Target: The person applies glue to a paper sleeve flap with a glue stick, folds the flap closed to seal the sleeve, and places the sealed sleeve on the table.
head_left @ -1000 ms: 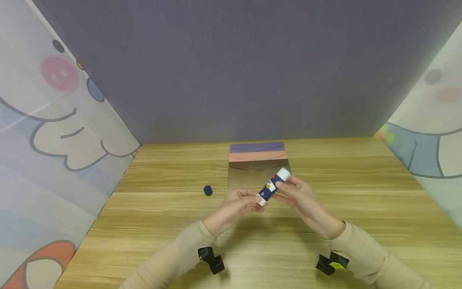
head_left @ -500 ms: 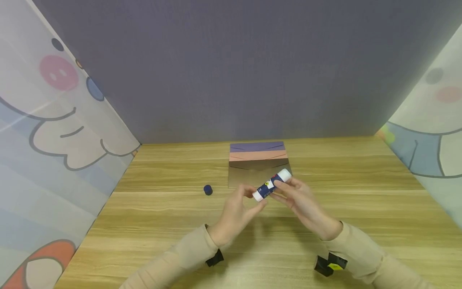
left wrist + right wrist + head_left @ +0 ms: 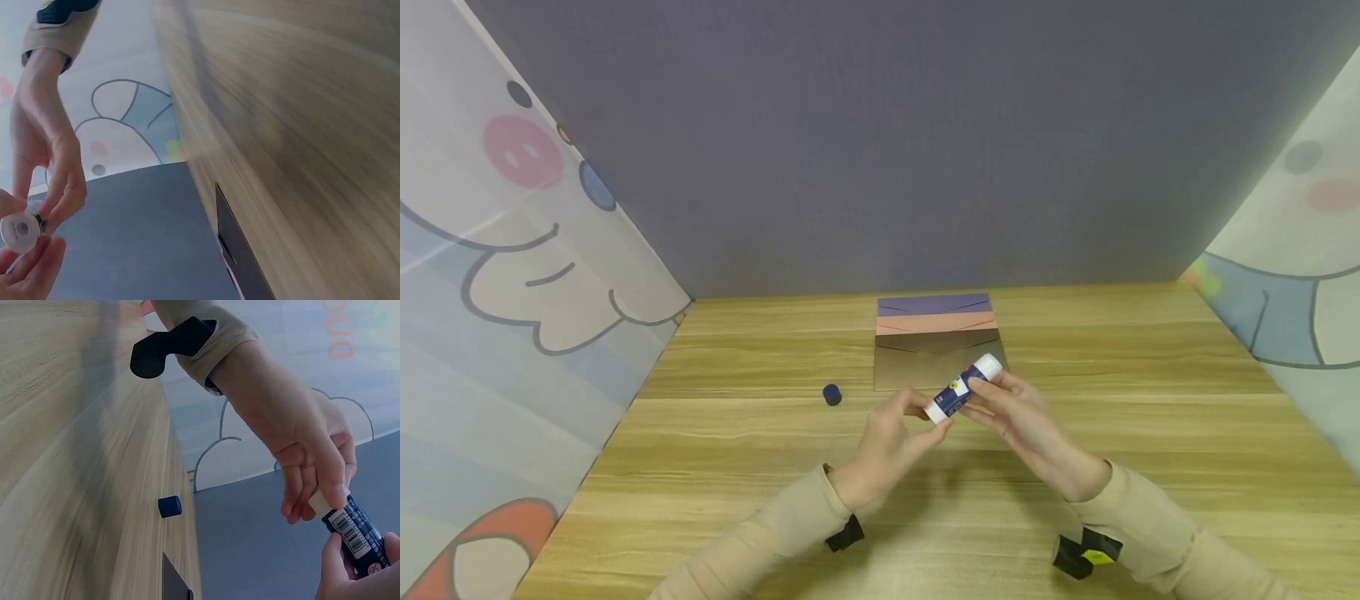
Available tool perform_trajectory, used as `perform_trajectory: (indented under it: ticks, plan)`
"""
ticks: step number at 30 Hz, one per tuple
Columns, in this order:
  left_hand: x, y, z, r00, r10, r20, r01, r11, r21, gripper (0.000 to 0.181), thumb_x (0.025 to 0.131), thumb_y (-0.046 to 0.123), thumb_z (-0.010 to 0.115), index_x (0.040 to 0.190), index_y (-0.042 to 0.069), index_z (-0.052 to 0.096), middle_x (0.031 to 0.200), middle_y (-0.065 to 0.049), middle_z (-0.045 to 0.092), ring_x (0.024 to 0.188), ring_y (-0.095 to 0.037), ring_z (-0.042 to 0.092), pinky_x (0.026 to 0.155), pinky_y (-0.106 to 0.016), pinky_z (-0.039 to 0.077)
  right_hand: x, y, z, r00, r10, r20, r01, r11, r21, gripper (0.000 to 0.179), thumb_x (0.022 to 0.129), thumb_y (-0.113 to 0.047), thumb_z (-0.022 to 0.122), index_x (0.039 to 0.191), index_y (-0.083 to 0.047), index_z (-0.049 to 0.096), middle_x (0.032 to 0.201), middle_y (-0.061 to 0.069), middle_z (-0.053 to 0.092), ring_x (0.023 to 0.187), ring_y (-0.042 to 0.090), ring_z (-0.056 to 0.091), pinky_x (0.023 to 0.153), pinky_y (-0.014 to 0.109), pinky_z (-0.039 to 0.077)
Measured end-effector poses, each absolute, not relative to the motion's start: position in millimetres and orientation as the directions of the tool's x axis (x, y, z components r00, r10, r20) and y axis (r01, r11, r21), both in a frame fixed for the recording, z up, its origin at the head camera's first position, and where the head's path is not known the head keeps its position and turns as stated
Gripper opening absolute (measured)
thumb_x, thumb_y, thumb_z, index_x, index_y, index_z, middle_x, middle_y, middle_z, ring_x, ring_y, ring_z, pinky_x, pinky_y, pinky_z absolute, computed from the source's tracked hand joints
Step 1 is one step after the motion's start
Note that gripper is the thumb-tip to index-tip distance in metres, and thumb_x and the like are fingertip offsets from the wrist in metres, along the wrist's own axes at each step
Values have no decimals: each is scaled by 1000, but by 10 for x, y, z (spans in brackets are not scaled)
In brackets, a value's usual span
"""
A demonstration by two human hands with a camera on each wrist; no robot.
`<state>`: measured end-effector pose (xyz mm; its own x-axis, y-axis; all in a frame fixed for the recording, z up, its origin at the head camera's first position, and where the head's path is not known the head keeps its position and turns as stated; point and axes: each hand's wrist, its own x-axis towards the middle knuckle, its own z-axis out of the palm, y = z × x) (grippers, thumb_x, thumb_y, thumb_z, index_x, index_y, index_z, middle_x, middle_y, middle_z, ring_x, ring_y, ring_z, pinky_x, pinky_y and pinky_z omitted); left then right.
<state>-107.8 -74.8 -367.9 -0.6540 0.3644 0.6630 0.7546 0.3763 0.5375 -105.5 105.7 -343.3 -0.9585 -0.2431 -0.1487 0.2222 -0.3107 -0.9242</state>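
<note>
A glue stick (image 3: 951,401) with a dark blue label is held tilted above the table, its white uncapped end up and to the right. My right hand (image 3: 1033,429) grips the barrel near that upper end. Thumb and fingers of my left hand (image 3: 883,454) pinch the white base at the lower end. The left wrist view faces the round base (image 3: 20,232) between fingertips of both hands. A barcode (image 3: 350,532) shows on the label in the right wrist view. The dark blue cap (image 3: 832,394) stands on the table, left of my hands.
Three envelopes lie overlapped behind my hands: brown (image 3: 902,367) in front, pink (image 3: 934,324) in the middle, purple (image 3: 934,306) at the back. A grey panel (image 3: 880,150) rises behind the wooden table (image 3: 737,358). Cartoon-printed sheets (image 3: 505,317) flank both sides.
My left hand loosened from the base, turned with its fingers raised, and pinches the base again. The glue stick's tilt shifted slightly; the right hand keeps its grip. Cap and envelopes stayed put.
</note>
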Motion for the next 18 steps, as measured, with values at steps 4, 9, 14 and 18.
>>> perform_trajectory:
  ticks: [4, 9, 14, 18]
  plan:
    - [-1096, -758, -3666, -820, 351, 451, 544, 235, 806, 25, 71, 2, 71, 85, -3, 50, 81, -14, 63, 69, -19, 61, 65, -23, 52, -1052, 1058, -3436, -958, -254, -135, 215, -321, -922, 43, 89, -13, 52, 122, 9, 33, 108, 4, 50, 99, 11, 54, 92, 30, 42]
    - [-1136, -773, -3625, -923, 350, 160, 213, 119, 970, 26, 73, 4, 70, 88, -7, 51, 84, -17, 62, 67, -13, 61, 63, -25, 53, -1051, 1065, -3431, -956, -255, -145, 226, -328, -917, 47, 89, -12, 53, 124, 9, 31, 111, 7, 48, 100, 12, 55, 92, 30, 42]
    - [-1168, -797, -3607, -908, 418, 12, -21, -76, 997, 21, 76, 0, 65, 89, -7, 50, 83, -19, 62, 66, -15, 63, 71, -36, 53, -1050, 1067, -3421, -954, -256, -159, 238, -317, -918, 55, 88, -12, 53, 129, 11, 25, 113, 8, 47, 100, 14, 55, 92, 30, 42]
    - [-1192, -811, -3624, -877, 477, -66, -165, -170, 972, 14, 79, 2, 61, 86, -2, 51, 76, -12, 64, 66, -18, 63, 75, -40, 51, -1052, 1068, -3421, -952, -265, -151, 235, -317, -919, 55, 89, -12, 53, 129, 11, 24, 113, 9, 47, 100, 15, 55, 93, 31, 41]
